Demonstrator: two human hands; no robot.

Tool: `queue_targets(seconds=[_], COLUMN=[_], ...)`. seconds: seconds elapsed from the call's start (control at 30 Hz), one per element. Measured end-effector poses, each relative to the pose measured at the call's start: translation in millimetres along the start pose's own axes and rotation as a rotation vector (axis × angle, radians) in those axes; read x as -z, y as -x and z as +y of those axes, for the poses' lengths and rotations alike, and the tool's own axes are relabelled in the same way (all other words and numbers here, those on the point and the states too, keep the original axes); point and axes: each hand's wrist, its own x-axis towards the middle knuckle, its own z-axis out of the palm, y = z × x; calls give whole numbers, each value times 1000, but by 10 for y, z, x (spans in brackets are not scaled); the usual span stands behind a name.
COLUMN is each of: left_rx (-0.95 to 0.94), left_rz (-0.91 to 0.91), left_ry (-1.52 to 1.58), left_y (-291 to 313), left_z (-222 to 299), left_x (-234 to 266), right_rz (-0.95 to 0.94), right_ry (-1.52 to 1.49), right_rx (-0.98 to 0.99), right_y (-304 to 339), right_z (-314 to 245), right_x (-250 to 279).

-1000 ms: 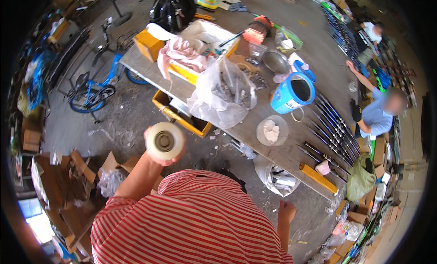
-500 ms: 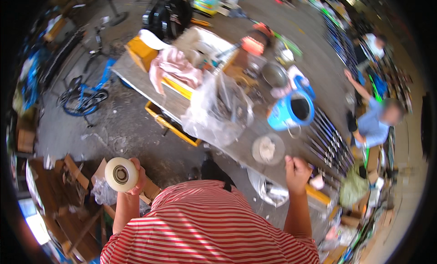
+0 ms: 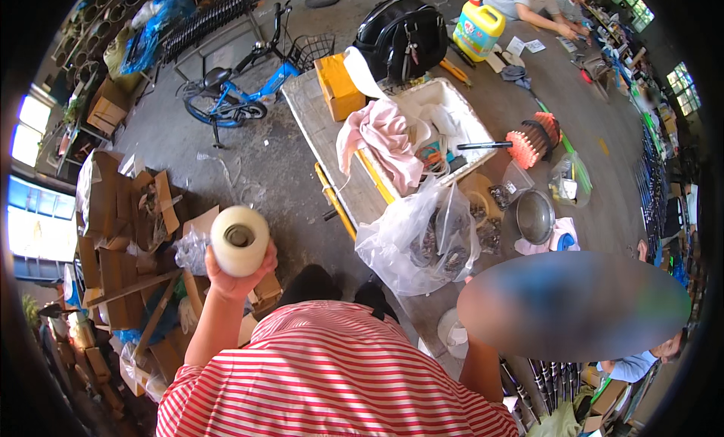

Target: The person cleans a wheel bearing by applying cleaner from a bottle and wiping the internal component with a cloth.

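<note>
My left hand (image 3: 240, 275) is closed around a cream-white roll (image 3: 240, 245), perhaps of film, held up on the left with its hollow core facing up. Its fingers wrap the side and lower edge. My right hand (image 3: 480, 339) is raised at the table's near right side, mostly covered by a blurred oval patch. Its fingers and anything in them cannot be made out. A pale round tub (image 3: 452, 333) lies beside the right wrist. The clear plastic bag (image 3: 422, 245) with dark parts inside sits on the table (image 3: 308, 109) between my hands.
A white foam box (image 3: 471, 105) with a pink cloth (image 3: 383, 139) stands on the table, near an orange-bristled brush (image 3: 534, 139) and a metal bowl (image 3: 534, 217). A blue bicycle (image 3: 245, 98) stands beyond. Cardboard boxes (image 3: 121, 286) pile up left. Other people (image 3: 520, 3) work at the far right.
The view has swung to the right, so the table and bicycle sit further right in it. The roll has turned and shows more of its side. The right hand is now covered by blur.
</note>
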Motion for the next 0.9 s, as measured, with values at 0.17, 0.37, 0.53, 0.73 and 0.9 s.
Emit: queue_targets(seconds=[0.17, 0.37, 0.53, 0.73, 0.9], left_rx=[37, 285, 466, 43, -134], left_rz=[176, 83, -50, -301, -372], left_ry=[-182, -110, -399, -1272, -1476], left_y=[-383, -1176, -1728, -1996, -2016], left_z=[11, -103, -210, -595, -825], left_x=[296, 630, 912, 1092, 1134], right_rz=[-16, 48, 166, 152, 237], right_ry=[145, 143, 247, 459, 453], right_rx=[84, -164, -389, -445, -565], right_y=[-69, 154, 539, 932, 1118], right_z=[-161, -488, -977, -1480, -1652], right_x=[-150, -400, -746, -917, -899])
